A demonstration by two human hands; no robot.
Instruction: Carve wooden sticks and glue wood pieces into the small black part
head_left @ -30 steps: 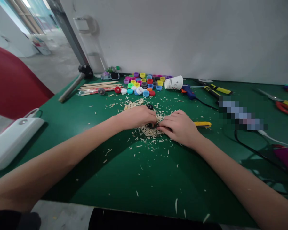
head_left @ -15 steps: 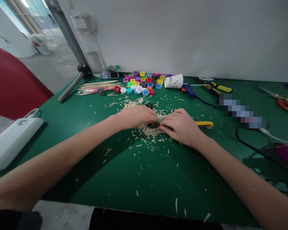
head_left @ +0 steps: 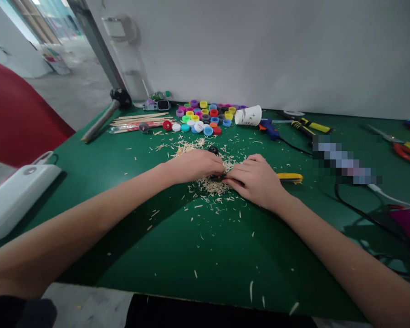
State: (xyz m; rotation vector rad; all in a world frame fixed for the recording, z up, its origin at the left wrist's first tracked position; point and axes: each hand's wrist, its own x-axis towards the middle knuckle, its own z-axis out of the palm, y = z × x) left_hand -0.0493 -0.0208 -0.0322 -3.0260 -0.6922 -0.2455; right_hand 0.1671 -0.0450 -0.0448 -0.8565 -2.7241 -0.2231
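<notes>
Our left hand (head_left: 197, 165) and right hand (head_left: 258, 182) curl close together at a small dark object (head_left: 216, 177) amid pale shavings (head_left: 213, 187) on the green counter (head_left: 222, 269); whether either grips it, we cannot tell.

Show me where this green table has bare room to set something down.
At left, the green tabletop between the white oblong box, pale wooden sticks and left forearm is nearly bare. Between it and the right forearm, only stray pale wood shavings lie. Crowded: around the left hand and right hand, where shavings heap, and beyond, among bright round plastic caps.
</notes>
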